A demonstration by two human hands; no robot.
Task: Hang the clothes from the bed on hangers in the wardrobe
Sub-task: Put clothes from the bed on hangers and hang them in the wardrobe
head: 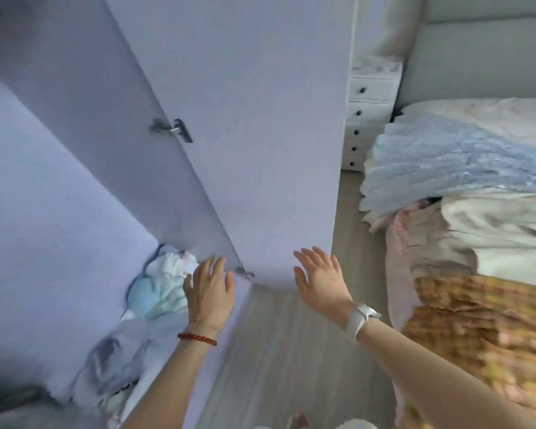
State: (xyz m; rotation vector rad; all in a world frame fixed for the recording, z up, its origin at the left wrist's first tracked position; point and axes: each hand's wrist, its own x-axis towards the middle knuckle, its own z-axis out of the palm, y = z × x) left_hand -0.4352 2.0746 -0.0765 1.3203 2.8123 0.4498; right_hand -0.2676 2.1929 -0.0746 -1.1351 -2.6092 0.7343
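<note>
The white wardrobe stands open in front of me, its door (254, 125) swung out toward the bed. My left hand (209, 289), with a red bracelet at the wrist, reaches toward the wardrobe's lower corner beside a hinge (244, 271), fingers straight and holding nothing. My right hand (320, 281), with a white watch on its wrist, is spread flat near the bottom of the door's inner face. A pile of clothes (455, 168), pale blue on top of white and pink pieces, lies on the bed (477, 335) at the right. No hanger is in view.
Crumpled white and light-blue laundry (161, 286) sits at the bottom of the wardrobe, with grey fabric (111, 360) below it. A white chest of drawers (370, 119) stands behind the door. Grey wood floor (291, 351) runs between wardrobe and bed. A checked orange blanket (477, 329) covers the bed.
</note>
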